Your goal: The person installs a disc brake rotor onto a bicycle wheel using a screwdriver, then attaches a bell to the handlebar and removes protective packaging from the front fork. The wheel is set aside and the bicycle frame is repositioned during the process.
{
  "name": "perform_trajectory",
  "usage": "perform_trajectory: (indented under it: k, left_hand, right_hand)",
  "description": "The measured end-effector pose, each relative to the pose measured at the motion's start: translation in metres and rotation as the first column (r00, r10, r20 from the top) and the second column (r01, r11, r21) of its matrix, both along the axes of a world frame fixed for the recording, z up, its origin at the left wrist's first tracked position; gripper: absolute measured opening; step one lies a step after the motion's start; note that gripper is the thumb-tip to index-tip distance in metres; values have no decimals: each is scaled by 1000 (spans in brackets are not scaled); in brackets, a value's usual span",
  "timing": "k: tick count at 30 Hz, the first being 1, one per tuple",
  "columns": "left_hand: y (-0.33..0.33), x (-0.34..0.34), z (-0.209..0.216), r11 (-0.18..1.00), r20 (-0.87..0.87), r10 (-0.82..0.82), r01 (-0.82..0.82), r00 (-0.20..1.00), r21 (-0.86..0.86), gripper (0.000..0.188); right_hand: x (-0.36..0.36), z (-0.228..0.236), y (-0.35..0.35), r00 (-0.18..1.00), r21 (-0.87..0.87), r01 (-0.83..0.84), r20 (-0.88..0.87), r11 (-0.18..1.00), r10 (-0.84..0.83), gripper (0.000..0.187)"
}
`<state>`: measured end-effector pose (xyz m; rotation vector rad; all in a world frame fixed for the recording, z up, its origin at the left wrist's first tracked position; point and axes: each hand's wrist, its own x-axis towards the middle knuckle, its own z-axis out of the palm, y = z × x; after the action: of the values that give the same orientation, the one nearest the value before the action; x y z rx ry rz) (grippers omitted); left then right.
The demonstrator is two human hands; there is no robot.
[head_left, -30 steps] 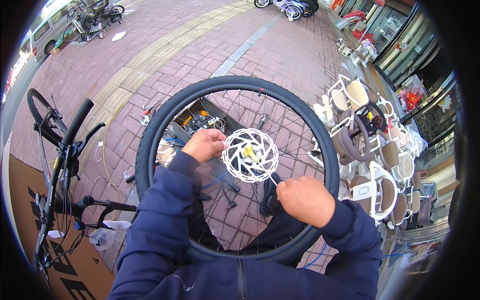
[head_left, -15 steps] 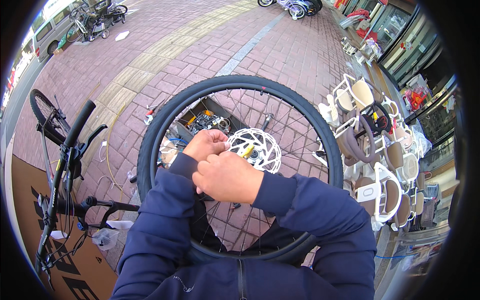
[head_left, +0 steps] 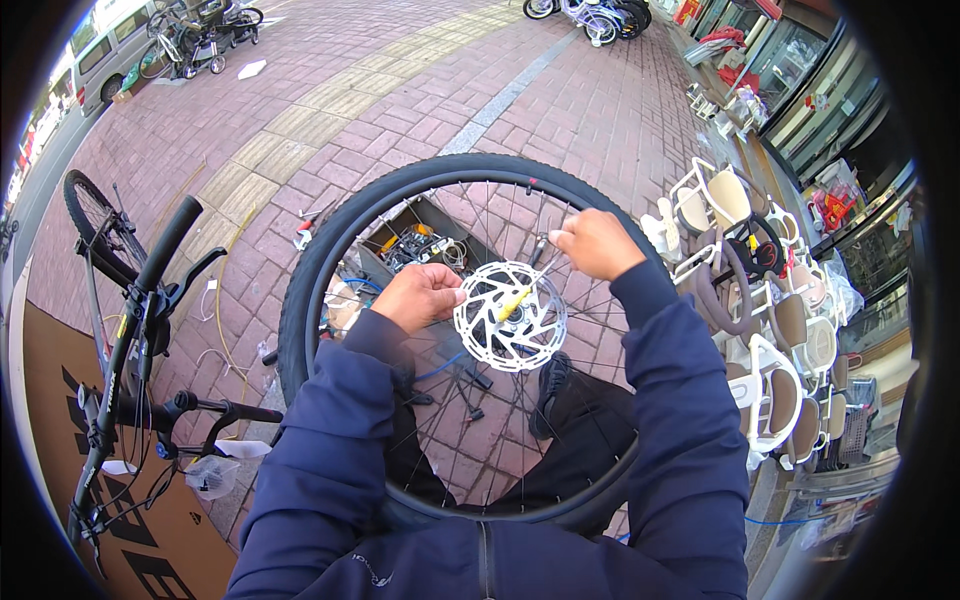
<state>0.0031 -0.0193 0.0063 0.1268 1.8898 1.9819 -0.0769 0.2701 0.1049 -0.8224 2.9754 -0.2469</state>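
Observation:
A bicycle wheel [head_left: 318,262] with a black tyre lies across my lap. At its hub sits a silver brake rotor [head_left: 478,335] with a slotted pattern, and a slim yellow piece [head_left: 515,302] shows over the rotor's centre. My left hand [head_left: 425,298] is at the rotor's left edge, thumb and forefinger pinched together; whatever is between them is too small to make out. Up and to the right of the rotor, my right hand [head_left: 600,246] is closed above the spokes. Its fingers hide anything it may hold.
An open tool box [head_left: 432,222] with loose parts shows through the spokes, on brick paving. At left stands a bicycle handlebar [head_left: 155,262] over a brown cardboard sheet [head_left: 165,545]. White and tan child seats [head_left: 775,380] are piled at right. Parked bicycles [head_left: 600,25] stand far off.
My right hand has moved up and right, away from my left hand and off the rotor. My left hand stays near the rotor's left edge. The rotor is now fully uncovered on its lower side.

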Motion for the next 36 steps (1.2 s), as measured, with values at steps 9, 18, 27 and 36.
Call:
perform_trajectory:
  k: [9, 18, 27, 36]
  left_hand:
    - [12, -1, 0, 1000, 4, -19, 19, 1000, 0, 8]
    - [18, -2, -3, 1000, 1, -21, 21, 1000, 14, 9]
    - [12, -3, -3, 999, -17, -35, 34, 999, -27, 11]
    - [14, -3, -6, 1000, -9, -9, 9, 1000, 16, 10]
  right_hand:
    - [165, 15, 39, 993, 58, 91, -79, 994, -86, 27]
    - [156, 23, -1, 998, -86, -26, -62, 996, 21, 22]
    - [118, -14, -49, 996, -169, -87, -51, 982, 80, 21]
    - [136, -14, -59, 992, -213, 88, -64, 973, -104, 19]
